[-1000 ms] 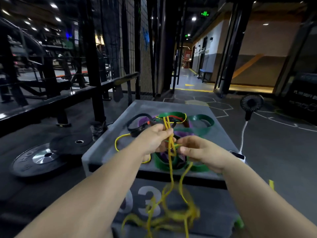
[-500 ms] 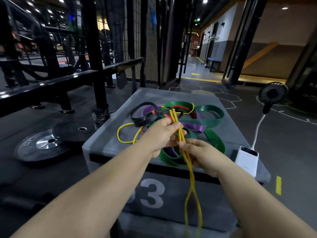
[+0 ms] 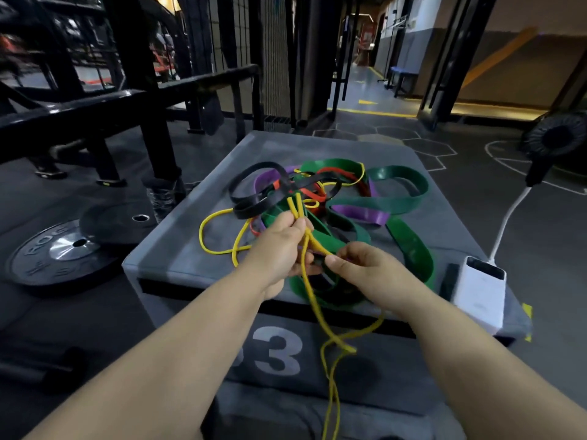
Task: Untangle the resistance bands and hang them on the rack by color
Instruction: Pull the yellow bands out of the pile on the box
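While the left hand (image 3: 279, 246) pinched a pair of thin yellow strands just above the heap, the right hand (image 3: 365, 268) gripped the yellow band (image 3: 313, 300) a little lower, thumb against fingers, so both were clenched on it. From there the band ran two ways: up into the tangle of bands (image 3: 317, 198) lying on the grey padded box (image 3: 178, 249), and down over the box's front edge, where a slack loop hung. Another yellow loop lay on the box left of the heap (whether the same band, I could not tell). The band looked light, limp and stretchy, probably rubber that drags on its neighbours rather than sliding; a hard pull would likely stretch it and tighten the snarl under the black band (image 3: 254, 201). The better hold seemed close to that crossing, feeding slack through. The wide green band (image 3: 397, 198) looked heavier and flatter, easier to lift by an edge. No band showed on the black frame (image 3: 133, 100) at left.
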